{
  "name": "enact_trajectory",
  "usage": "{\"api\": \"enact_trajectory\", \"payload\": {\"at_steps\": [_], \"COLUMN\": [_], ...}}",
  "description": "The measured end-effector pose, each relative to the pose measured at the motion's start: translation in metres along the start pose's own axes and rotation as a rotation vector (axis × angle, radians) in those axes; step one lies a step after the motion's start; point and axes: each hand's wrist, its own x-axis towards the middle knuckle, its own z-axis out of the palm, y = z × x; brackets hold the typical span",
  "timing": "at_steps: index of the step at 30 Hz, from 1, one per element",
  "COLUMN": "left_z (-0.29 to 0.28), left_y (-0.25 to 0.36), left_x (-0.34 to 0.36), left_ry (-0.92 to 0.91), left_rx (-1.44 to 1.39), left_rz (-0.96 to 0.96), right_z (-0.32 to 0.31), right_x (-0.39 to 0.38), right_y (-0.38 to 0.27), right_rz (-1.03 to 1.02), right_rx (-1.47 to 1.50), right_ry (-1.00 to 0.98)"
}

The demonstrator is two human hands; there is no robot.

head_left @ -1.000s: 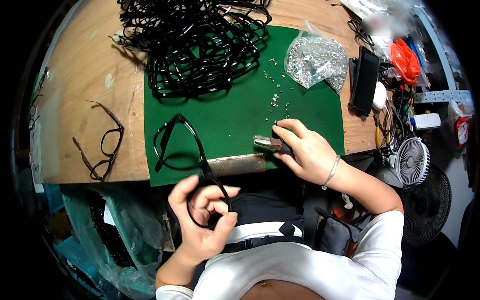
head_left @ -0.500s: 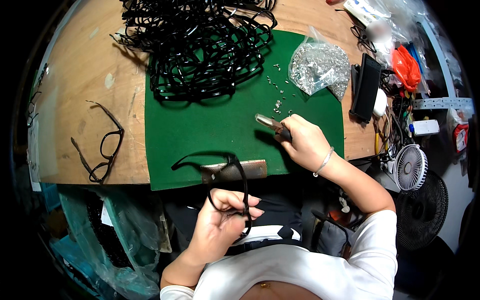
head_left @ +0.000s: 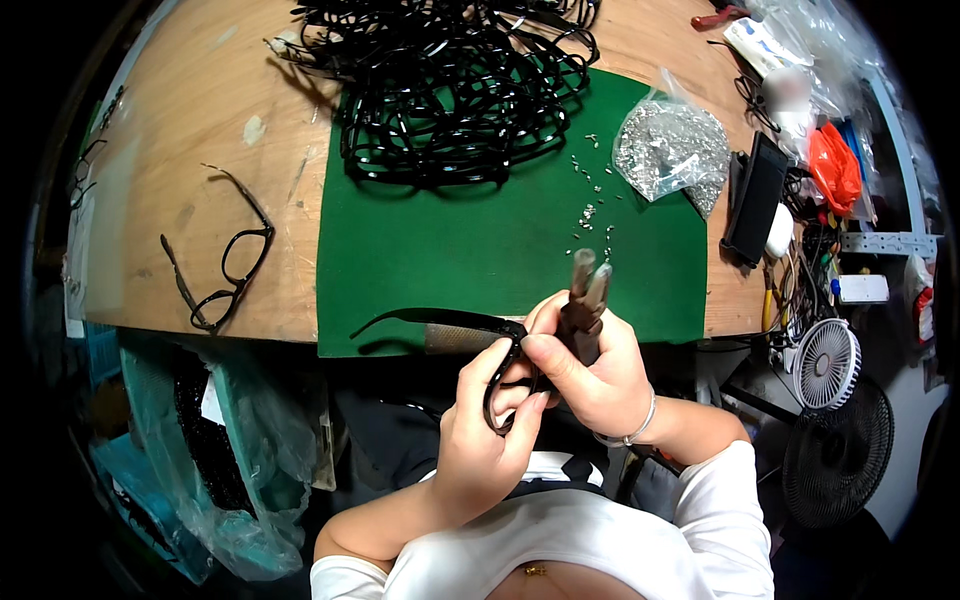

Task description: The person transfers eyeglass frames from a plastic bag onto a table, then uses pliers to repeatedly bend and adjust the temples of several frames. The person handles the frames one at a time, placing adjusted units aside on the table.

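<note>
A black eyeglass frame (head_left: 440,315) is gripped by my left hand (head_left: 482,435) just off the table's front edge, one temple stretching out to the left. My right hand (head_left: 605,380) is closed round a pair of pliers (head_left: 585,305), their jaws pointing away from me. The right thumb and a fingertip meet the eyeglass frame near its hinge corner; whether they pinch a small part there is hidden. Behind the temple, a textured metal block (head_left: 455,340) lies at the front edge of the green mat (head_left: 430,240).
Black eyeglass frames (head_left: 450,115) are heaped at the back. A clear bag (head_left: 670,150) of small metal pieces lies right of them, with loose pieces (head_left: 588,212) beside it. Another pair of glasses (head_left: 243,262) rests on the left. A phone (head_left: 757,200) and a white fan (head_left: 827,362) are at the right.
My right hand has come in toward me with the pliers, now pointing away rather than left, and touches the eyeglass frame. My left hand has turned the frame and closed more tightly on it.
</note>
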Motion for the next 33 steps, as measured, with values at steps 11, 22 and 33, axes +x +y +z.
{"api": "enact_trajectory", "payload": {"at_steps": [11,22,33], "left_z": [-0.016,-0.013,-0.024], "left_y": [0.031,0.032,0.041], "left_x": [0.002,-0.004,-0.003], "left_ry": [-0.234,-0.184,-0.208], "left_rx": [-0.403,-0.361,-0.527], "left_rz": [-0.295,-0.300,-0.422], "right_z": [-0.010,-0.005,-0.007], "right_x": [0.004,-0.003,0.001], "right_y": [-0.027,-0.026,-0.029], "right_rz": [0.461,0.352,0.490], "right_rx": [0.315,0.186,0.323], "right_ry": [-0.163,-0.107,-0.205]}}
